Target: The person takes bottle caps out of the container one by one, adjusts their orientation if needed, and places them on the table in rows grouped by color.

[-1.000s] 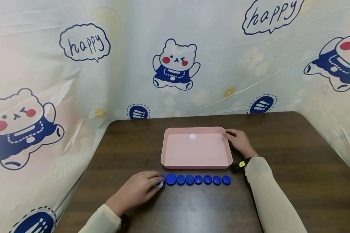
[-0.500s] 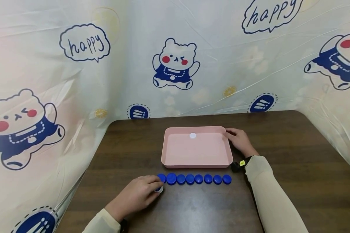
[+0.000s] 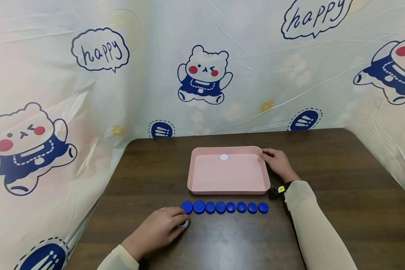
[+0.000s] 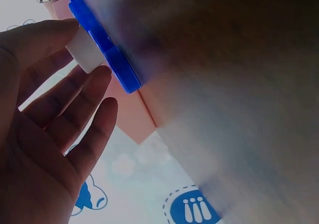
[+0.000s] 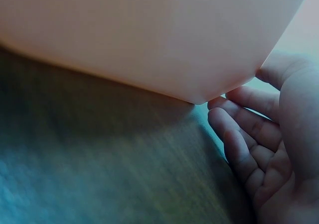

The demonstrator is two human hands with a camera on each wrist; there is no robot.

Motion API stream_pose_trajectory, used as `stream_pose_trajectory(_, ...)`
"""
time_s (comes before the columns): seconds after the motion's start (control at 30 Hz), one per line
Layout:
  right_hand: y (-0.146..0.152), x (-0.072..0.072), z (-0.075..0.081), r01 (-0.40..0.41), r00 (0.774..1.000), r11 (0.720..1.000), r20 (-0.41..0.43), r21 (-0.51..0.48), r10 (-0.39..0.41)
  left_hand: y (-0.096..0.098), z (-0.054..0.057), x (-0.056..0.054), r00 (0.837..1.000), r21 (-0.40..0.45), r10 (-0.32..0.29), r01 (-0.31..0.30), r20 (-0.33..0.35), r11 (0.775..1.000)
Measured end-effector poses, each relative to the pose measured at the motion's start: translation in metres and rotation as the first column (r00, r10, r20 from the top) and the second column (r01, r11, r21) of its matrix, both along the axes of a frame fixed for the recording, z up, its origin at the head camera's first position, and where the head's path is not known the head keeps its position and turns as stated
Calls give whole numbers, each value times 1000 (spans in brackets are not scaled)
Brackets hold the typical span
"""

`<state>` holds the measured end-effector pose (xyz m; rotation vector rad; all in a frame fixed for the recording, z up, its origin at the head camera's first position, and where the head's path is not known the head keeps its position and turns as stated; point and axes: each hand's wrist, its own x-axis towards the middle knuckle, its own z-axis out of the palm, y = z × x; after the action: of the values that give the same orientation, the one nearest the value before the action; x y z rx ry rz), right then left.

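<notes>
My left hand pinches a small white bottle cap between thumb and fingers, low over the table. In the head view this cap peeks out at the fingertips, mostly hidden, with some dark blue at its middle. Just beyond the fingertips, a straight row of several blue bottle caps runs rightward along the near side of a pink tray. A white cap lies inside the tray near its far wall. At the tray's far right corner, my right hand grips the edge with thumb and fingers.
The dark wooden table spreads around the tray and the row. A pale curtain with bear prints hangs behind it and along both sides. Dark straps with small devices sit at the wrists.
My left hand has drawn slightly back toward the near side with the white bottle cap, uncovering the leftmost blue caps. The right hand and the tray stay in place.
</notes>
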<state>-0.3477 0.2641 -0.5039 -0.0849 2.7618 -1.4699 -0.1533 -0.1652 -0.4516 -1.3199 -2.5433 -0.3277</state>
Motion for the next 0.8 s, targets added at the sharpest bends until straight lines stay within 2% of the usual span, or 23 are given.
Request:
stream_pose_trajectory(0.13, 1, 1, 0, 4, 1000, 1000, 2, 3, -4, 0, 0, 1, 1000, -6, -1, 1, 5, 1000)
stream_pose_trajectory(0.57, 0, 0, 0, 1, 1000, 1000, 1, 1, -1, 0, 0, 2, 996, -91, 18, -10, 89, 996)
stream_pose_trajectory(0.8, 1, 0, 0, 5, 1000, 1000, 28, 13, -6, 2, 0, 1, 996, -101, 14, -5, 90, 995)
